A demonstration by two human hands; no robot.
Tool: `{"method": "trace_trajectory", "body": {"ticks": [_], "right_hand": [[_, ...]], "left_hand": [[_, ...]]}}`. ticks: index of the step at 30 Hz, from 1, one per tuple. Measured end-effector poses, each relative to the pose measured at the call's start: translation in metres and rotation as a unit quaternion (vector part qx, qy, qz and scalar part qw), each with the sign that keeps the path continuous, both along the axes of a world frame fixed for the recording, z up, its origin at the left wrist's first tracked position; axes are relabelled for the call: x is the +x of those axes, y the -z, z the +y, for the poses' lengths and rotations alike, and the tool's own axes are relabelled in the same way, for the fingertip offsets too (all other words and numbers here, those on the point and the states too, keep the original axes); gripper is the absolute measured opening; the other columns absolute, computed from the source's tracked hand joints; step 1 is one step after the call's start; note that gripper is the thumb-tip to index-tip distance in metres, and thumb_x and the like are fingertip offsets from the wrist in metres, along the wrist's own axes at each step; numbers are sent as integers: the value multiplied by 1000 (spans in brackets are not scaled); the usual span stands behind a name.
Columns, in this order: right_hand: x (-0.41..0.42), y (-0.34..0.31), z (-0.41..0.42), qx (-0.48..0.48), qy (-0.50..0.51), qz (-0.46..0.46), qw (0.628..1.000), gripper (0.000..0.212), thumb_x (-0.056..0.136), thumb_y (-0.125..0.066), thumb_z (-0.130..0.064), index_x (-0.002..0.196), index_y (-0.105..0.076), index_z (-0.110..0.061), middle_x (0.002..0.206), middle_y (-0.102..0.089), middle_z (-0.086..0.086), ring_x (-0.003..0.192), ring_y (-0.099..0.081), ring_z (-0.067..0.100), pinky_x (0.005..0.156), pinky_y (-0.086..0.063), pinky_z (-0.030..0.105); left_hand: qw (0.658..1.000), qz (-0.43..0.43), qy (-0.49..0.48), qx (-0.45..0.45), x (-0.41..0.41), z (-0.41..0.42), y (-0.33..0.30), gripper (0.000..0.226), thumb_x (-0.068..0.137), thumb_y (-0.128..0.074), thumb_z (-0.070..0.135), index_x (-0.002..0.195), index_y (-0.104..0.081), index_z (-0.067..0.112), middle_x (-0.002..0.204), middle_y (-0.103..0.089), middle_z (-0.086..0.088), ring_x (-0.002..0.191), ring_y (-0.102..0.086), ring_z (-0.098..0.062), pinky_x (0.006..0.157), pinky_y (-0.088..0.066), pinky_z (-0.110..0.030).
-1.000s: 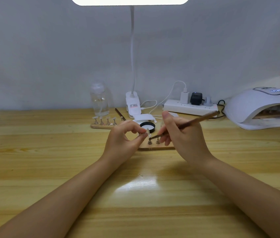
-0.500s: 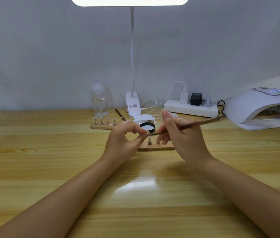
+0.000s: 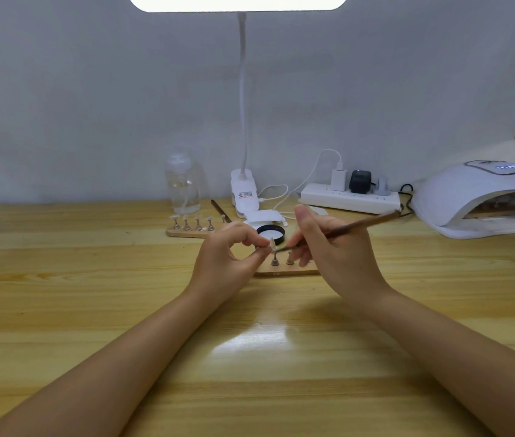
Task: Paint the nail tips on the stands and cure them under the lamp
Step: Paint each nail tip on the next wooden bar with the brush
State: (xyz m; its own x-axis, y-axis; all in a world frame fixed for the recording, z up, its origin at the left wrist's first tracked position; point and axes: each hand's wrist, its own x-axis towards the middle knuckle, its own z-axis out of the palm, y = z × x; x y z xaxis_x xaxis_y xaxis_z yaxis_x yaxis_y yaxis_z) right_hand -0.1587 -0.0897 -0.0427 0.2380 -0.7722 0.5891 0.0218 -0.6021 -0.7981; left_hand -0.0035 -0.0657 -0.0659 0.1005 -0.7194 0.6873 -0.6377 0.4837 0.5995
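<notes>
Far left, back: clear bottle (image 3: 183, 185), in front of it a wooden board (image 3: 186, 232) carrying a row of small stands with nail tips. Centre: left hand (image 3: 222, 257) pinches a nail tip (image 3: 271, 241) on a stand over the near board (image 3: 287, 271). Right hand (image 3: 338, 253) grips a brush (image 3: 357, 224); its bristles appear to touch that tip, though blurred. Far right: curing lamp (image 3: 483, 197), another board inside.

- Table (image 3: 60, 310): pale wood planks, glossy, with a light glare at lower centre.
- Brush (image 3: 350, 227): brown wooden handle.
- Bottle (image 3: 182, 187): clear plastic.
- Curing lamp (image 3: 458, 197): smooth white plastic.
- Wall (image 3: 92, 105): matt grey.
</notes>
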Motion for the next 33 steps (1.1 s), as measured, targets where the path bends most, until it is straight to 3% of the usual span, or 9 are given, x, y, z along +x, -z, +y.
{"method": "trace_trajectory", "body": {"ticks": [11, 18, 26, 33], "right_hand": [[1, 0, 1, -14, 18, 2, 1000, 34, 82, -48, -42, 66, -67, -19, 59, -66, 0, 52, -62, 9, 51, -50, 18], [0, 1, 1, -20, 22, 13, 999, 38, 83, -47, -44, 64, -68, -18, 56, -65, 1, 51, -62, 10, 52, -51, 23], [0, 1, 0, -13, 26, 0, 1000, 39, 83, -46, -43, 65, -67, -15, 58, -65, 4, 52, -63, 12, 50, -51, 21], [0, 1, -1, -1, 15, -13, 1000, 39, 83, -47, -41, 66, -67, -14, 56, -65, 1, 51, -63, 14, 50, -50, 19]], "left_hand": [[1000, 0, 1, 1, 0, 2, -1, 17, 71, -75, 4, 71, -66, 17, 70, -60, 10, 72, -53, -8, 72, -41, -13], [1000, 0, -1, 1, 0, 2, -1, 18, 71, -75, 4, 70, -65, 19, 70, -60, 12, 72, -53, -8, 72, -41, -15], [1000, 2, 0, 7, -1, 2, -2, 12, 71, -75, 5, 72, -68, 14, 71, -62, 8, 73, -56, -15, 74, -44, -24], [1000, 1, -2, 2, -1, 2, -1, 13, 71, -75, 4, 72, -68, 14, 71, -61, 11, 73, -56, -16, 75, -44, -23]]}}
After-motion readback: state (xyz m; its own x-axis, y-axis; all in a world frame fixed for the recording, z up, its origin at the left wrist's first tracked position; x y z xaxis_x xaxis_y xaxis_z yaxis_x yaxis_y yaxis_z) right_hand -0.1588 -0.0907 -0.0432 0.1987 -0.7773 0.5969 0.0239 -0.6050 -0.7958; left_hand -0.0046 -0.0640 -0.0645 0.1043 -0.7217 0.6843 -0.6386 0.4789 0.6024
